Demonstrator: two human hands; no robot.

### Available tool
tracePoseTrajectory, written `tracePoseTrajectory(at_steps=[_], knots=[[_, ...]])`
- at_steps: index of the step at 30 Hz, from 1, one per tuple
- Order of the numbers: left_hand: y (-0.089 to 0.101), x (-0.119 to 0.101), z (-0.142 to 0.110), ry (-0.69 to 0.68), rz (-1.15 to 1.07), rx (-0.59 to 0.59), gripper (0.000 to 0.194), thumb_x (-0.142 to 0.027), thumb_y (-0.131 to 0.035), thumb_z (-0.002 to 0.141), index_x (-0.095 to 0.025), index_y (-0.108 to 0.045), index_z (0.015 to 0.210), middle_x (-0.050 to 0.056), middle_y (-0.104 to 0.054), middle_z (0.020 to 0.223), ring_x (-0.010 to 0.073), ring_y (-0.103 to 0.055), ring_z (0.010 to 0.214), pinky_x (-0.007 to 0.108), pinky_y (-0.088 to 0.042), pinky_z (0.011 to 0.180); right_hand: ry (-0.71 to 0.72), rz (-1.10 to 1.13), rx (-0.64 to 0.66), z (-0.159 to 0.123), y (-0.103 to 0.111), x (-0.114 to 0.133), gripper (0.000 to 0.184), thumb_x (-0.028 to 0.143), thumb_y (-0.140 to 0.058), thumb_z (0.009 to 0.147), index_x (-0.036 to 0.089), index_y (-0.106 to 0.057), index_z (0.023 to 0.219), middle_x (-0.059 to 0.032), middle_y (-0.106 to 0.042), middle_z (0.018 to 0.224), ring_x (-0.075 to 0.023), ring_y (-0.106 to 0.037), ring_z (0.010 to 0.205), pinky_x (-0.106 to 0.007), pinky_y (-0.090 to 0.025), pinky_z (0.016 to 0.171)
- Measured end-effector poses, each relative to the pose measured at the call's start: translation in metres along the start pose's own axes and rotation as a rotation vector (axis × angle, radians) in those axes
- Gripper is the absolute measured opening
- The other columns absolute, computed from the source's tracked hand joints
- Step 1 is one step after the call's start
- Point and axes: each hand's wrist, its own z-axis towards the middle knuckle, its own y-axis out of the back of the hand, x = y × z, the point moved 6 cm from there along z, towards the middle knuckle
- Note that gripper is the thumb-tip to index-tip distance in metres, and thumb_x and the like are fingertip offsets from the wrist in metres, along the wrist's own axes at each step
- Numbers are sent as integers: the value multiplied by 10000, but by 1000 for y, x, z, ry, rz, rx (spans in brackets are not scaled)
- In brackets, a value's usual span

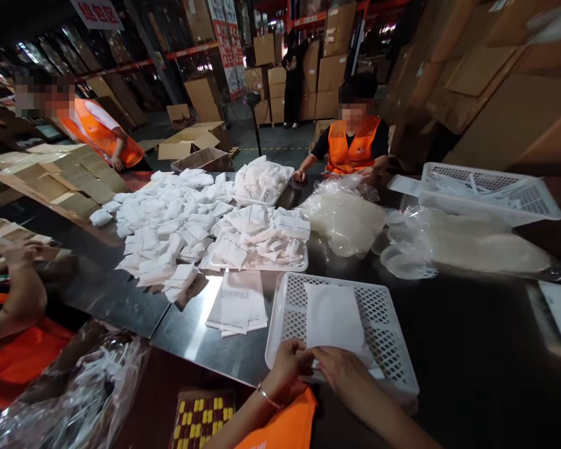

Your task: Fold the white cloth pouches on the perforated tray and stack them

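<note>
A flat white packet [334,315] lies over a white plastic basket [393,318] with a lattice bottom, right in front of me. My left hand [290,365], a bracelet on its wrist, is closed at the packet's near left corner. My right hand [339,368] comes in from the right, its fingers also pinched at that near edge, close to the left fingertips. Part of the near edge is hidden behind my fingers. Just left of the basket, a few flat printed white bags [240,302] are stacked on the metal table [206,340].
Beyond lie a large heap of white packets [168,212] and a tray piled with them [262,237]. Clear plastic bags of pale items [346,218] and another white basket [490,187] are at right. A co-worker [355,143] sits opposite; another person's hand [23,252] is at left.
</note>
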Motion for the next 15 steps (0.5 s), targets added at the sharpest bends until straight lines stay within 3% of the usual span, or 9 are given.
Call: tracePoseTrajectory(at_steps=[6, 10, 15], knots=[[-6, 0, 3, 16, -216, 90, 429, -374, -769, 478, -181, -416, 626, -62, -477, 538, 64, -422, 512, 224, -342, 567, 77, -29, -327, -4, 17, 19, 215, 90, -452, 856, 217, -624, 825, -15, -616, 800, -163, -581, 745, -280, -436, 661], [-7, 5, 8, -18, -134, 76, 424, -411, -739, 493, -189, -393, 593, -68, -415, 528, 63, -356, 504, 228, -286, 542, 95, -43, -374, -2, 16, 24, 217, 40, -458, 815, 206, -584, 750, -12, -586, 764, -166, -547, 721, -277, -412, 629], [-5, 7, 2, -47, -93, 52, 431, -483, -697, 578, -189, -393, 657, -60, -418, 594, 78, -427, 562, 226, -346, 577, 133, -30, -376, 0, 8, 27, 257, 29, -377, 828, 197, -571, 824, -21, -568, 778, -176, -539, 732, -295, -421, 651]])
